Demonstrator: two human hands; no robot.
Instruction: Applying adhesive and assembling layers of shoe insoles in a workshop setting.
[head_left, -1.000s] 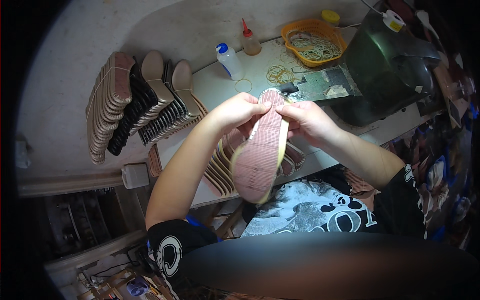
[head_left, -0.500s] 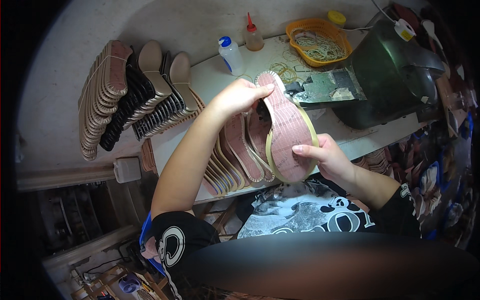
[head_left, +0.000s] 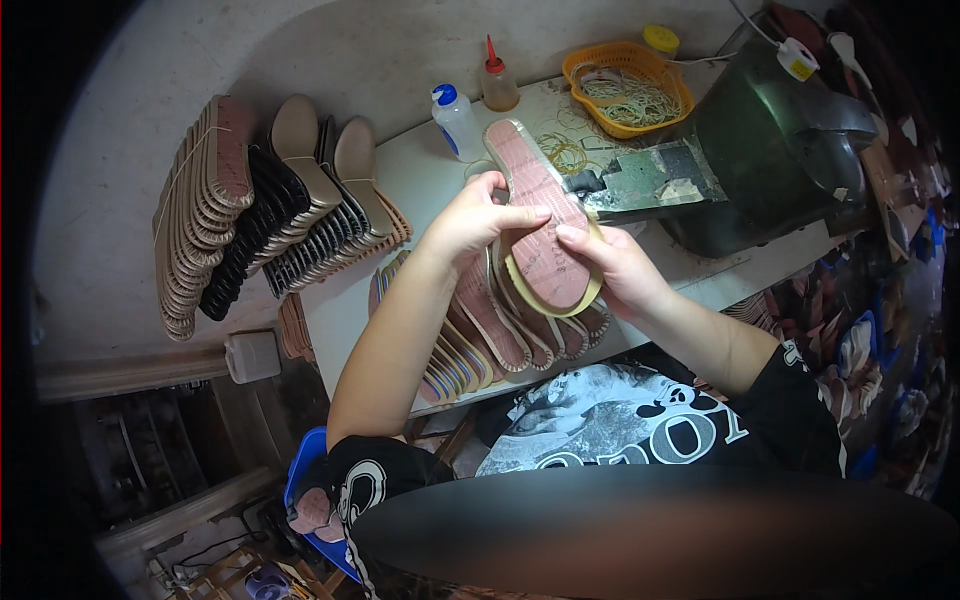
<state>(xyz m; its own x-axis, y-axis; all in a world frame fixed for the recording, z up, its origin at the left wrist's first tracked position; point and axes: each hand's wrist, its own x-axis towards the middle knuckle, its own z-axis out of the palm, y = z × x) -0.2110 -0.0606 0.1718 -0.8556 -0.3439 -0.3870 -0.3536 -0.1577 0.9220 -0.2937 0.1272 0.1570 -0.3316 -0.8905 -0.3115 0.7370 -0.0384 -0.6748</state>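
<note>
Both my hands hold a pink shoe insole [head_left: 540,185] with a pale yellow strip along its wide, near end. My left hand [head_left: 485,222] grips its left edge near the middle, thumb on the pink face and fingers underneath. On the opposite edge my right hand [head_left: 622,268] is closed, its thumb pressing the face near the wide part. The narrow end points away from me, free of both hands. Below the held piece, several pink insoles with pleated edges [head_left: 490,320] overlap on the table, beside a fanned row of insoles with yellow and blue edges [head_left: 455,365].
A dark green machine [head_left: 770,150] with a worn flat plate [head_left: 645,180] stands to the right. Behind are an orange basket of rubber bands [head_left: 570,75], a blue-capped bottle [head_left: 458,125] and a red-tipped bottle [head_left: 499,88]. Tied insole stacks [head_left: 190,220] lean at left.
My left hand has slid from the insole's narrow end toward its middle. My right hand has moved up and left, closer to the left one. The insole has shifted away from me and left.
</note>
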